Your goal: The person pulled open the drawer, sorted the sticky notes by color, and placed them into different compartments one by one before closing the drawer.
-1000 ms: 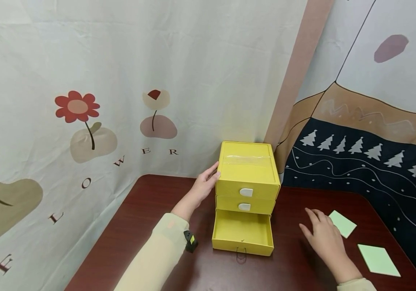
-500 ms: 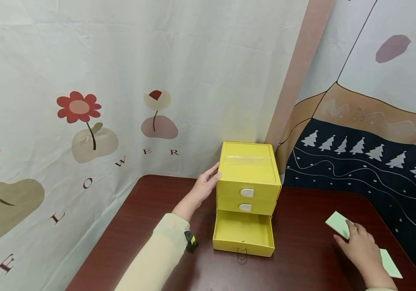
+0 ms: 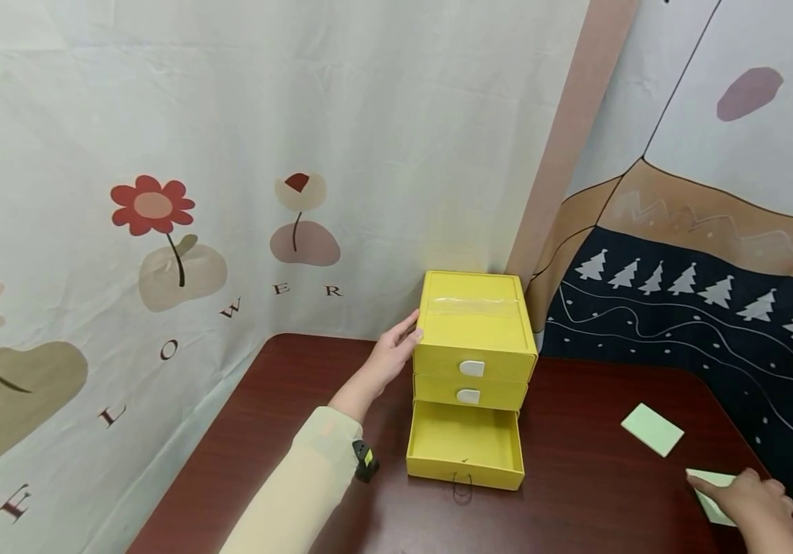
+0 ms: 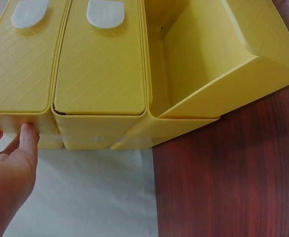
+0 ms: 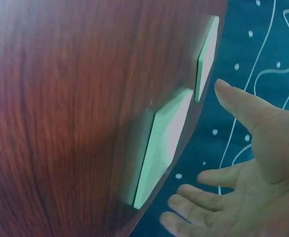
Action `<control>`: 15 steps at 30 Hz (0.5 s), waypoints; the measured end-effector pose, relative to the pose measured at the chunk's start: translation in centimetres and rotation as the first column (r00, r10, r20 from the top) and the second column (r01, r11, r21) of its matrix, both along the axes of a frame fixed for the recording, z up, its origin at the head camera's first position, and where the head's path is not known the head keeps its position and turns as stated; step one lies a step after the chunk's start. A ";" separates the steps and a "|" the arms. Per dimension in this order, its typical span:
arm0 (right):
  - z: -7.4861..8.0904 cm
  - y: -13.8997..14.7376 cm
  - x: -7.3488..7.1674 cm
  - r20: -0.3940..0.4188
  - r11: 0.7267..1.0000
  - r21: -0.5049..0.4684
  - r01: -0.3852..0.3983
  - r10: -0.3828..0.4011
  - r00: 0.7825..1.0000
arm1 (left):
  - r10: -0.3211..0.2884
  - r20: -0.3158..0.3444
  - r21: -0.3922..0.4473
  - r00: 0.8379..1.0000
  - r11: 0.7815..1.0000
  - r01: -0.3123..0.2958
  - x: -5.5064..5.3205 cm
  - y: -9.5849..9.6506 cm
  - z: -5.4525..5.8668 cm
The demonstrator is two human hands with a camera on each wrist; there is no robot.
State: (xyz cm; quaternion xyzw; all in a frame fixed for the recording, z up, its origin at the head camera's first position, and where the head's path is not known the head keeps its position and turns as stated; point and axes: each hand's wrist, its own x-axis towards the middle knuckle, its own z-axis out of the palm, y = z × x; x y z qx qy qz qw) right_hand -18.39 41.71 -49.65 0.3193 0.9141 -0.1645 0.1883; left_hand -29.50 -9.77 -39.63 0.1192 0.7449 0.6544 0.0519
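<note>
Resting the straight-fingered left hand (image 3: 388, 355) against the far-middle drawer box (image 3: 473, 329). Hovering the spread right hand (image 3: 760, 504) by the near-right notepad (image 3: 719, 515), perhaps risking knocking it off the worktop (image 3: 577, 477) by sweeping low.

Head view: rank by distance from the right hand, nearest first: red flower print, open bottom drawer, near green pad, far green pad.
1. Near green pad: partly covered by the right hand.
2. Far green pad: just beyond, slightly left.
3. Open bottom drawer: well left, near mid-table.
4. Red flower print: far left, on the backdrop.
</note>
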 end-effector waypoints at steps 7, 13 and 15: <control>0.3 0.4 0.0 0.140 0.994 -0.053 0.091 -0.082 0.987 | 0.017 -0.015 0.003 1.000 1.000 -0.017 -0.3 0.1 -0.5; 0.3 0.2 0.3 0.137 0.991 -0.060 0.119 -0.110 0.985 | 0.022 -0.014 0.021 1.000 1.000 -0.021 -0.4 0.1 -0.6; 0.2 0.3 0.4 0.136 0.994 -0.053 0.100 -0.092 0.986 | 0.018 -0.020 0.019 1.000 1.000 -0.018 -0.3 0.1 -0.6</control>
